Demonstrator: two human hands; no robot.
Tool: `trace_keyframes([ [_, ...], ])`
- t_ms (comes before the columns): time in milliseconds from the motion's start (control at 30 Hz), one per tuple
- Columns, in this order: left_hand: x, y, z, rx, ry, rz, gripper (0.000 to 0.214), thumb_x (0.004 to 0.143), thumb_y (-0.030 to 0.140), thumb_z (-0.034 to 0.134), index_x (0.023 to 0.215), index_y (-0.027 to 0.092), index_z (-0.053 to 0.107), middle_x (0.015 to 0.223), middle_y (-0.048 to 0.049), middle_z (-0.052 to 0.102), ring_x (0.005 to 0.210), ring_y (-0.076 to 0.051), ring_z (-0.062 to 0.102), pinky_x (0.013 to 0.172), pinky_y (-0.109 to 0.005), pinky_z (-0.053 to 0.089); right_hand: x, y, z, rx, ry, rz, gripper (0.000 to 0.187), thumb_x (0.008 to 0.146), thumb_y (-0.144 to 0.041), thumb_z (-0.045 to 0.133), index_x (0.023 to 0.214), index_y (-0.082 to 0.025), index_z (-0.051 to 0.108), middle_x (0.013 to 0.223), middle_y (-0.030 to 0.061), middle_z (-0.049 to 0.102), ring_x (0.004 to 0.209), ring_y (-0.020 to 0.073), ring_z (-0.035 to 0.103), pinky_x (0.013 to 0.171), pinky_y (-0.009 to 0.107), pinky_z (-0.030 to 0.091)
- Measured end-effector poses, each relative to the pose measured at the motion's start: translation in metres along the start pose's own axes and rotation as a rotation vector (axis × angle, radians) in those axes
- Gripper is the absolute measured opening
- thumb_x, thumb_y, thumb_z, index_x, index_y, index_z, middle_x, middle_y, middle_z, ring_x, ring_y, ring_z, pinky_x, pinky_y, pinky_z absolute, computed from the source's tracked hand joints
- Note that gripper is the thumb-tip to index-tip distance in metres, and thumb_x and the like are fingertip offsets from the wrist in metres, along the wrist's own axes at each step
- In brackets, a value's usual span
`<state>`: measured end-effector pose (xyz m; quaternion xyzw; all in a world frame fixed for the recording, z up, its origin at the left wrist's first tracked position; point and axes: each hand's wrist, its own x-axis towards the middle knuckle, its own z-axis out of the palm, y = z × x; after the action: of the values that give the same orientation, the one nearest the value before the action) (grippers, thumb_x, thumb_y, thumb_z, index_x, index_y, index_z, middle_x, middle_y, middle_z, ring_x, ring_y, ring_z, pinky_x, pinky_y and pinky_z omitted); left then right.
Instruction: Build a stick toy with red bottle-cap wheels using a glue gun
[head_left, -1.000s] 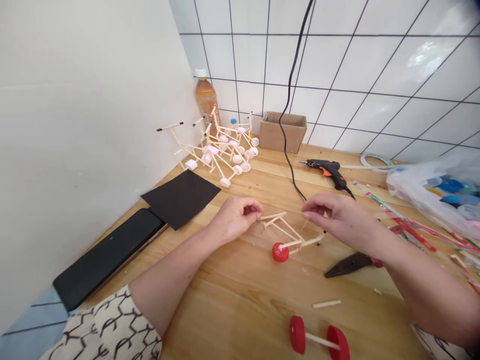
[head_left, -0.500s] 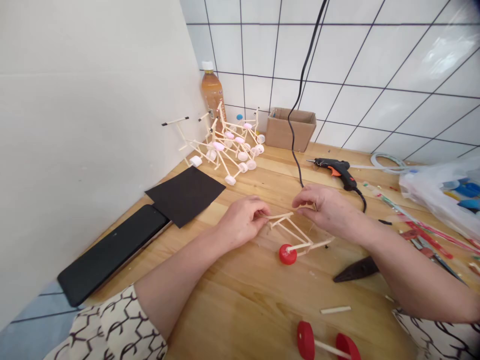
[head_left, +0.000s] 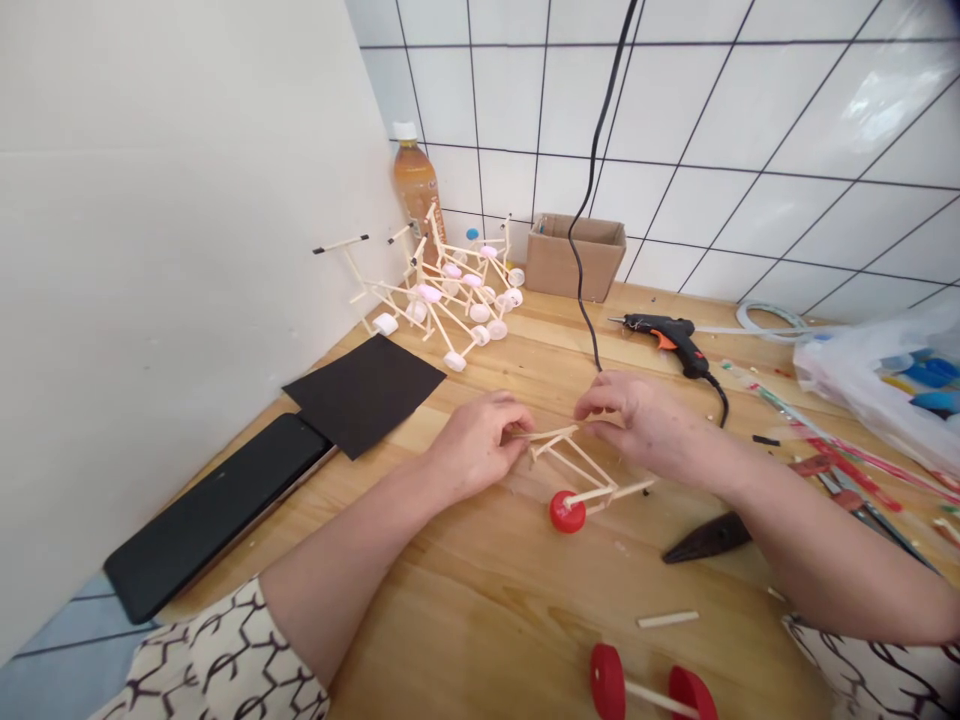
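A small frame of thin pale wooden sticks [head_left: 590, 456] stands on the wooden table, with a red bottle cap [head_left: 568, 511] fixed as a wheel at its near end. My left hand [head_left: 480, 445] pinches the left end of this stick frame; its fingertips are partly hidden. At the frame's upper corner is my right hand [head_left: 645, 420], fingers curled and thumb a little apart from them, with nothing visible between. Whether it touches the frame is unclear. Toward the front edge lie a pair of red caps [head_left: 607, 681] joined by a stick and a loose short stick [head_left: 667, 619].
Several stick models with pale cap wheels [head_left: 454, 290] stand at the back left, before a drink bottle [head_left: 417, 185] and a cardboard box [head_left: 574, 262]. A glue gun [head_left: 664, 335], pliers [head_left: 705, 538], and a plastic bag [head_left: 885, 365] lie right. Black paper [head_left: 367, 390] and a phone [head_left: 217, 515] lie left.
My right hand has come slightly closer to the upper corner of the stick frame. My left hand keeps its pinch on the frame. The whole view has shifted a little.
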<state>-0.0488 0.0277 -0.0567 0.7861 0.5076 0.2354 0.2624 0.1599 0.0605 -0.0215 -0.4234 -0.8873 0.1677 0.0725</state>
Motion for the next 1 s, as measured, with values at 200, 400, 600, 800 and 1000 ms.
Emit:
trace_keyframes([
  [200,-0.002,-0.005,-0.001,-0.061,0.048,0.001,0.008,0.07,0.009,0.059,0.074,0.016,0.062,0.08,-0.0023,0.06,0.072,-0.013,0.056,0.067,-0.024,0.044,-0.015,-0.001,-0.024,0.035,-0.088,0.113,0.023,0.08,-0.035,0.051,0.087,-0.017,0.064,0.082,0.0075,0.064,0.074,0.0193,0.057,0.067,0.031,0.044],
  [400,-0.003,-0.007,0.0,-0.076,0.067,0.039,0.011,0.071,0.005,0.058,0.072,0.015,0.062,0.077,-0.0014,0.059,0.07,-0.012,0.056,0.065,-0.023,0.044,-0.022,-0.008,-0.039,0.047,-0.141,0.124,0.026,0.078,-0.036,0.051,0.089,-0.015,0.063,0.083,0.007,0.065,0.073,0.018,0.057,0.065,0.03,0.044],
  [600,-0.003,-0.005,0.0,-0.014,0.042,0.035,0.012,0.069,0.005,0.061,0.073,0.016,0.063,0.077,-0.001,0.059,0.071,-0.013,0.055,0.065,-0.023,0.043,-0.015,-0.009,-0.028,0.033,-0.125,0.113,0.018,0.08,-0.028,0.051,0.085,-0.016,0.063,0.079,0.0051,0.064,0.071,0.016,0.057,0.064,0.027,0.043],
  [800,-0.002,-0.003,-0.002,0.044,0.021,0.015,0.013,0.068,0.005,0.061,0.074,0.016,0.063,0.079,-0.0008,0.059,0.073,-0.014,0.055,0.065,-0.024,0.043,0.0,-0.009,-0.006,-0.028,-0.034,-0.031,0.013,0.08,-0.019,0.051,0.078,-0.018,0.064,0.081,0.005,0.06,0.075,0.0157,0.055,0.068,0.027,0.041],
  [1000,-0.002,-0.004,-0.006,0.03,0.008,0.006,0.016,0.069,0.002,0.057,0.076,0.015,0.063,0.08,-0.0019,0.061,0.073,-0.014,0.056,0.066,-0.024,0.044,0.009,-0.02,0.0,-0.158,-0.042,-0.106,0.018,0.078,-0.009,0.049,0.069,-0.016,0.063,0.077,0.0056,0.058,0.074,0.0155,0.052,0.065,0.025,0.038],
])
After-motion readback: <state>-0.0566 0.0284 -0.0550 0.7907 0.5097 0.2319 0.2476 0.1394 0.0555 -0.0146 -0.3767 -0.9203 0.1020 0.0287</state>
